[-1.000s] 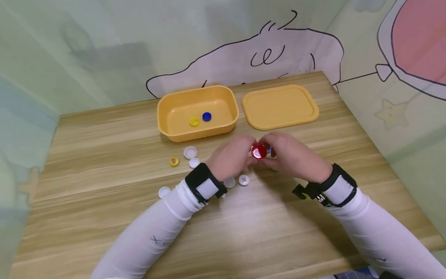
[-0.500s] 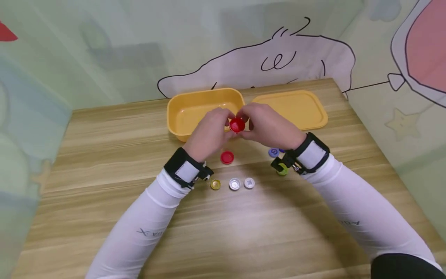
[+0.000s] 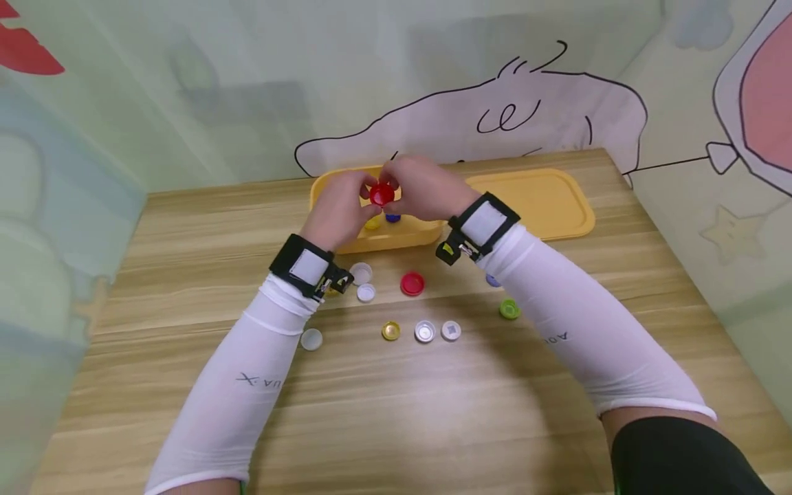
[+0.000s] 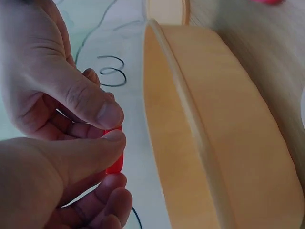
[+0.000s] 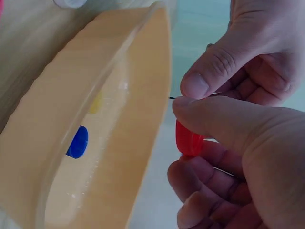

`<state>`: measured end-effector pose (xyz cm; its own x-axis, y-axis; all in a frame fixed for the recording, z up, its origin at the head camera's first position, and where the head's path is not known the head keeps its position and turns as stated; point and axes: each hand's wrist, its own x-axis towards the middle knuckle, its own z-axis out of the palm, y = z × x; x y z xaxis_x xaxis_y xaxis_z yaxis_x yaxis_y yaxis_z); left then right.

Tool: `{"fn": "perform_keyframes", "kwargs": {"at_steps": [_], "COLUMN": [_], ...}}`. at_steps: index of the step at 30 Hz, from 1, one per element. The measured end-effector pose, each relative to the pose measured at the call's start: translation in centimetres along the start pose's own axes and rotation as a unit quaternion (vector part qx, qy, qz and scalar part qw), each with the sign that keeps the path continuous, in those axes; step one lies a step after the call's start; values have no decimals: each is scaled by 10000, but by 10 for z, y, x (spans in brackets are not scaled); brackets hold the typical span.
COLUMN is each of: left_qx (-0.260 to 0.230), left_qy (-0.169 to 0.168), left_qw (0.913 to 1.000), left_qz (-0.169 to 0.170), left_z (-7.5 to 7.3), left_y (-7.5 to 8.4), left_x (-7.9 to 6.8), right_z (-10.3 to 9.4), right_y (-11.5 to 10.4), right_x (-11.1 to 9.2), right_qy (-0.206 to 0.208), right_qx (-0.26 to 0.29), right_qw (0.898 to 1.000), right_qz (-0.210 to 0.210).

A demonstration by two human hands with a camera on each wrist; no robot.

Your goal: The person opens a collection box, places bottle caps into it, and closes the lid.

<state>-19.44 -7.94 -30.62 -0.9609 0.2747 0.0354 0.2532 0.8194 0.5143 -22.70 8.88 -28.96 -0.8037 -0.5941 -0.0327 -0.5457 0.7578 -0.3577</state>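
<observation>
My left hand (image 3: 337, 210) and right hand (image 3: 427, 189) together hold a small red bottle cap (image 3: 381, 194) above the orange box (image 3: 396, 240). Each pinches it between thumb and fingers, the two thumbs close together in the left wrist view. The cap (image 5: 189, 138) hangs above the box's rim level in the right wrist view, its side turned to the camera. Inside the box lie a blue cap (image 5: 77, 142) and a yellow cap (image 3: 372, 223). The hands cover part of the box in the head view.
The orange lid (image 3: 544, 204) lies right of the box. Nearer stand loose caps: a red one (image 3: 412, 283), a gold one (image 3: 391, 331), a silver one (image 3: 425, 331), a green one (image 3: 509, 309) and several white ones (image 3: 312, 339). A patterned curtain (image 3: 235, 89) hangs behind the table.
Both hands have moved left and away from the body with the red cap, from over the table to over the box. Loose caps that the arms covered now show.
</observation>
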Motion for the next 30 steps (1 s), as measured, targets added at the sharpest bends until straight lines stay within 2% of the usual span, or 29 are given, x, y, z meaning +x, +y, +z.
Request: {"fn": "perform_keyframes", "kwargs": {"at_steps": [7,14,18,23,30], "left_qx": [280,366,315,237,212], "left_qy": [-26,-72,-177,-180,-288], "left_qw": [9993,9985,9981,9985,9979], "left_qz": [-261,-406,-502,-457,-549], "left_z": [8,18,22,24,26], "left_y": [-16,-28,-31,-30,-32], "left_x": [23,39,43,43,45], "right_z": [11,21,25,28,30], "right_y": [8,13,14,17,24], "right_x": [32,47,51,53,53], "right_qy": [-338,-460,-523,-459,-496], "right_qx": [-186,-241,-110,-96,-218], "right_qw": [9988,9971,9959,9949,9939], "right_qz": [315,550,729,891,959]}}
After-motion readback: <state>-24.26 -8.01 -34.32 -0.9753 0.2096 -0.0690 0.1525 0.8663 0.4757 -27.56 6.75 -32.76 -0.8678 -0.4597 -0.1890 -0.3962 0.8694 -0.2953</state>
